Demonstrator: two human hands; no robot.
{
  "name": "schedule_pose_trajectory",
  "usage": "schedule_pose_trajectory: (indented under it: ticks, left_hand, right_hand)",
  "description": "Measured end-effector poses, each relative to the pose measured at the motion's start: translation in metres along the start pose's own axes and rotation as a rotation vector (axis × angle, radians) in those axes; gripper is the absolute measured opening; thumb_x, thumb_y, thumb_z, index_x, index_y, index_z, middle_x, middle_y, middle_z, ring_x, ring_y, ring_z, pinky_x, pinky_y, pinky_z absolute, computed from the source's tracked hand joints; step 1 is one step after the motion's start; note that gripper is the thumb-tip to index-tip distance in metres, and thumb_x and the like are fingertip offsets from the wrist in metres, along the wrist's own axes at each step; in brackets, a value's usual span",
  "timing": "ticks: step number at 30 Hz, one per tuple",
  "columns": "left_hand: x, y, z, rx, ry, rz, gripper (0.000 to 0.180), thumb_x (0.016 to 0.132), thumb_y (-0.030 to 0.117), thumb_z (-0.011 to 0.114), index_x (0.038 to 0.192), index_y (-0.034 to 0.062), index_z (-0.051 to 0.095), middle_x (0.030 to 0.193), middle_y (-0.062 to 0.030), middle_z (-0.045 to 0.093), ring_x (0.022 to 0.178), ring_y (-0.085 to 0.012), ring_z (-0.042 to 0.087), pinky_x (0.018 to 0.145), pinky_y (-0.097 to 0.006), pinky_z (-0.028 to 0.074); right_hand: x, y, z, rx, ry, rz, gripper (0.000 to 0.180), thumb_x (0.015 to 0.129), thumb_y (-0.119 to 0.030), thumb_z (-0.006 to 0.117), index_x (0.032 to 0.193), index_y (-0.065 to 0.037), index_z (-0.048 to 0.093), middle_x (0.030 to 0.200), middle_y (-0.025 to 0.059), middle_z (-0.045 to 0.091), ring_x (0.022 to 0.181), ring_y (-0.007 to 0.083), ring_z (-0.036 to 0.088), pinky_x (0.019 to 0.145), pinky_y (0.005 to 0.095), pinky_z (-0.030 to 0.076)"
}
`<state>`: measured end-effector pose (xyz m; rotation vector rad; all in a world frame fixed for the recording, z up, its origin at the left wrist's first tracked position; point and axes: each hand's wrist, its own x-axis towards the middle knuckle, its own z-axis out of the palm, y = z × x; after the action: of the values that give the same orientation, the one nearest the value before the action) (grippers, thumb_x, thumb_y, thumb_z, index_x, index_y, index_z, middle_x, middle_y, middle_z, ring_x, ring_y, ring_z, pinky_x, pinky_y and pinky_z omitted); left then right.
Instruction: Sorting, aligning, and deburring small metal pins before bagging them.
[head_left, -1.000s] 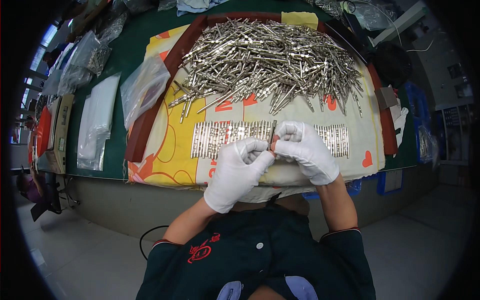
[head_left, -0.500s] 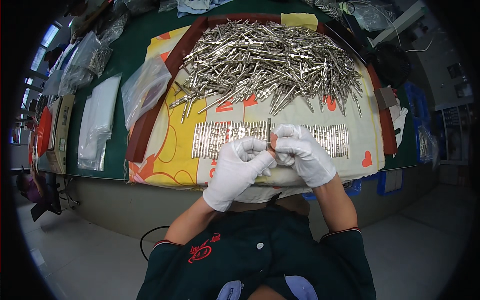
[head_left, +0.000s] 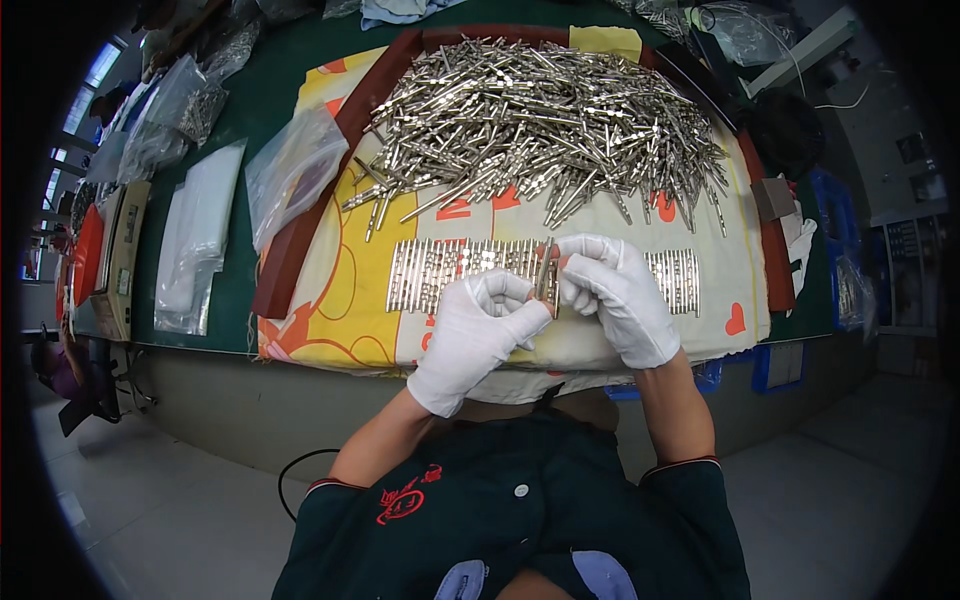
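Observation:
White gloves with some bare fingertips cover both my hands. My left hand (head_left: 470, 335) is closed, pinching the lower part of a slim silvery metal shaft (head_left: 544, 268) that stands nearly upright. My right hand (head_left: 620, 300) has its fingers curled, with the thumb and forefinger closed at the shaft's upper end; the exact contact is partly hidden. Beneath and beside my hands, a row of similar shafts (head_left: 420, 275) lies side by side on a patterned cloth (head_left: 350, 290). Both hands cover the middle of this row.
Beyond the row is a large heap of loose metal shafts (head_left: 540, 120), bounded by a dark red wooden frame (head_left: 290, 265). Clear plastic bags (head_left: 200, 235) lie on the green table at left, near a scale-like box (head_left: 120, 265). A small brown block (head_left: 772, 198) sits on the frame's right side.
My right hand has shifted slightly right and turned, its fingers opening away from my left hand. The shaft now tilts slightly to the right. My left hand has barely moved.

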<state>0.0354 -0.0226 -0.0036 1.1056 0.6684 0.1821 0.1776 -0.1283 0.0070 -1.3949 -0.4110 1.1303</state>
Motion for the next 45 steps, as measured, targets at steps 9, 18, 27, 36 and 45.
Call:
schedule_pose_trajectory:
  ticks: [9, 18, 27, 36, 45]
  left_hand:
    - [0.0, -0.004, 0.0, 0.092, -0.033, -0.03, 0.017, 0.082, 0.007, 0.072, 0.092, -0.0034, 0.063, 0.075, -0.0026, 0.063, 0.061, -0.0044, 0.059, 0.054, -0.019, 0.049]
    - [-0.001, -0.008, 0.008, 0.115, -0.013, 0.041, 0.015, 0.081, 0.007, 0.072, 0.09, -0.0031, 0.065, 0.071, 0.0, 0.063, 0.062, -0.0025, 0.056, 0.056, -0.019, 0.047]
    - [-0.007, 0.002, 0.004, 0.162, -0.044, 0.043, 0.012, 0.083, 0.006, 0.068, 0.09, -0.0031, 0.066, 0.069, 0.0018, 0.061, 0.058, -0.0003, 0.051, 0.05, -0.018, 0.04]
    - [-0.008, -0.004, 0.003, 0.305, -0.021, 0.145, 0.012, 0.083, 0.005, 0.066, 0.089, -0.0049, 0.068, 0.072, 0.0001, 0.065, 0.061, -0.001, 0.053, 0.054, -0.02, 0.044]
    - [-0.01, -0.006, 0.002, 0.511, 0.019, 0.243, 0.01, 0.083, 0.004, 0.068, 0.088, -0.005, 0.069, 0.073, 0.0031, 0.064, 0.061, 0.0014, 0.05, 0.054, -0.016, 0.042]
  right_hand:
    - [0.001, 0.001, 0.002, 0.002, 0.037, -0.014, 0.021, 0.092, -0.02, 0.06, 0.097, -0.002, 0.068, 0.064, -0.004, 0.055, 0.054, 0.0021, 0.046, 0.05, 0.0165, 0.034]
    - [-0.001, -0.006, 0.0, -0.134, 0.1, -0.003, 0.019, 0.091, -0.024, 0.065, 0.089, -0.005, 0.067, 0.063, -0.0042, 0.057, 0.054, 0.001, 0.046, 0.05, 0.017, 0.034]
    - [-0.012, -0.008, -0.005, -0.32, 0.059, -0.125, 0.028, 0.082, -0.005, 0.066, 0.11, 0.0, 0.067, 0.071, -0.0062, 0.058, 0.059, -0.0028, 0.045, 0.055, 0.0146, 0.037]
    - [-0.013, 0.0, -0.008, -0.531, 0.018, -0.207, 0.035, 0.076, -0.002, 0.065, 0.111, 0.002, 0.065, 0.073, -0.0047, 0.06, 0.06, -0.0017, 0.048, 0.056, 0.0153, 0.041]
    - [-0.014, -0.001, -0.006, -0.588, 0.014, -0.21, 0.021, 0.074, -0.01, 0.068, 0.092, 0.0, 0.068, 0.073, 0.0031, 0.062, 0.063, 0.0061, 0.053, 0.06, 0.0222, 0.047]
